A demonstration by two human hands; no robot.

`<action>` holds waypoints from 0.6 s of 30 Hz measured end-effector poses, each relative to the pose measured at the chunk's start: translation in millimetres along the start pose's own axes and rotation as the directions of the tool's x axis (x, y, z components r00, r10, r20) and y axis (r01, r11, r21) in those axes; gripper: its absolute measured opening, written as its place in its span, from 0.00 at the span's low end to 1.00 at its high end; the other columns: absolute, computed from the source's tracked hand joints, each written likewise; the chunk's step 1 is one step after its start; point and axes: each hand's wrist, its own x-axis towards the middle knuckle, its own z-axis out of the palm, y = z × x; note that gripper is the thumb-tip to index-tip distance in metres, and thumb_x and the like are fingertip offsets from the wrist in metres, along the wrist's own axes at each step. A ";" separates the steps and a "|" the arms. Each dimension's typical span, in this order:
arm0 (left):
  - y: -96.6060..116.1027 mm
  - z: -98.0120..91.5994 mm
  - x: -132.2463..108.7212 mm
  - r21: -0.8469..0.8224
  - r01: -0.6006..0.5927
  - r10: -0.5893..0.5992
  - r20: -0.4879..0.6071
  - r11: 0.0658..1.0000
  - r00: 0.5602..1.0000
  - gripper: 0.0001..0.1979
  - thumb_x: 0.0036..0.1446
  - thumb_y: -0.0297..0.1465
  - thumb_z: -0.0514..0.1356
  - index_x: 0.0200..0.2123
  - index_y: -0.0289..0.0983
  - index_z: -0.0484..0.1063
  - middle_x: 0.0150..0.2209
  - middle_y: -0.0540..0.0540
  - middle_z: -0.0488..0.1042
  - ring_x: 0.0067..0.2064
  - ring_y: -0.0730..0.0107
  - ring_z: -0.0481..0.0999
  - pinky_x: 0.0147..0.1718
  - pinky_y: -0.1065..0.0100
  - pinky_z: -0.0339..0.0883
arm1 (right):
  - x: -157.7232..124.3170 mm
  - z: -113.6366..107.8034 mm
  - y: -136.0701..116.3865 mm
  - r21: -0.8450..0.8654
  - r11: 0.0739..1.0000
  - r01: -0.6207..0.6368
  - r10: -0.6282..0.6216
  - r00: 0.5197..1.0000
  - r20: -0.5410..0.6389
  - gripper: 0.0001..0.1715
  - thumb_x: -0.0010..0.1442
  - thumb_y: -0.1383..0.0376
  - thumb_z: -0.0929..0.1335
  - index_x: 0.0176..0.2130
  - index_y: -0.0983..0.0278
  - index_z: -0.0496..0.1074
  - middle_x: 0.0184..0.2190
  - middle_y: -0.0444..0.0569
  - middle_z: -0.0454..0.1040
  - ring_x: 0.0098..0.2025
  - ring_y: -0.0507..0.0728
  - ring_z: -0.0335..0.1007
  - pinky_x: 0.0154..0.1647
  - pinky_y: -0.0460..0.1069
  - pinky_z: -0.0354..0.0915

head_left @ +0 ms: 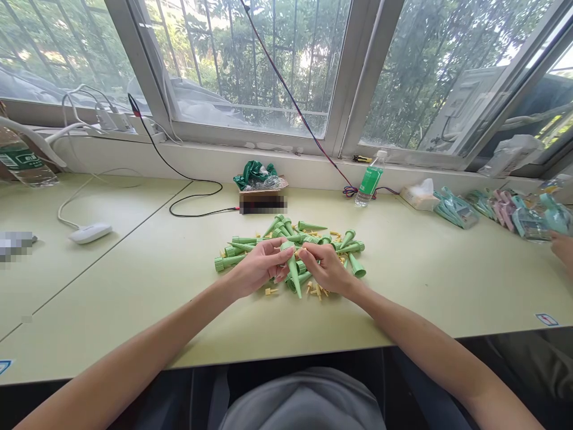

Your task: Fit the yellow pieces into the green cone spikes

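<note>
My left hand point(259, 266) is closed round a green plastic cone spike point(293, 270), wide end up near the fingers, tip pointing down toward me. My right hand point(326, 267) sits right beside it, fingers pinched on a small yellow piece point(299, 252) at the cone's wide end. Both hands hover over a pile of several green cones point(286, 239) lying on the pale green table point(156, 280), with small yellow pieces point(270, 291) scattered among and in front of them.
A cardboard box with a green bag point(259, 188) stands behind the pile. A green-labelled bottle point(370, 182), tissue pack point(418, 195) and packaged items point(501, 209) lie at the back right. Another person's hand point(564, 251) shows at the right edge. A white charger with cables point(89, 232) is at left.
</note>
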 end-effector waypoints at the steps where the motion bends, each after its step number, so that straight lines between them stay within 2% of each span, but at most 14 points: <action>1: -0.4 -0.1 0.2 0.003 -0.002 0.002 0.001 1.000 1.000 0.17 0.52 0.37 0.70 0.32 0.35 0.65 0.20 0.56 0.64 0.19 0.81 0.66 0.17 0.77 0.60 | -0.1 0.3 -0.1 -0.008 1.000 -0.002 0.002 1.000 -0.005 0.28 0.69 0.51 0.58 0.23 0.61 0.48 0.19 0.38 0.47 0.22 0.48 0.43 0.24 0.47 0.44; 10: -4.5 -3.5 2.1 0.068 -0.057 0.058 -0.015 0.996 0.998 0.18 0.52 0.38 0.70 0.34 0.35 0.65 0.21 0.56 0.67 0.18 0.80 0.67 0.16 0.77 0.62 | -0.3 2.2 -1.8 -0.012 1.000 -0.017 0.017 0.999 -0.033 0.30 0.68 0.49 0.59 0.22 0.62 0.48 0.19 0.39 0.47 0.22 0.48 0.42 0.23 0.47 0.44; 18: -9.8 -3.2 1.6 0.056 -0.074 0.075 -0.021 0.996 0.997 0.18 0.52 0.39 0.69 0.36 0.36 0.66 0.21 0.56 0.65 0.18 0.80 0.67 0.17 0.76 0.62 | -0.6 3.4 -5.6 -0.011 1.000 -0.027 0.026 0.998 -0.057 0.32 0.67 0.45 0.59 0.22 0.62 0.49 0.19 0.40 0.46 0.22 0.48 0.41 0.23 0.47 0.44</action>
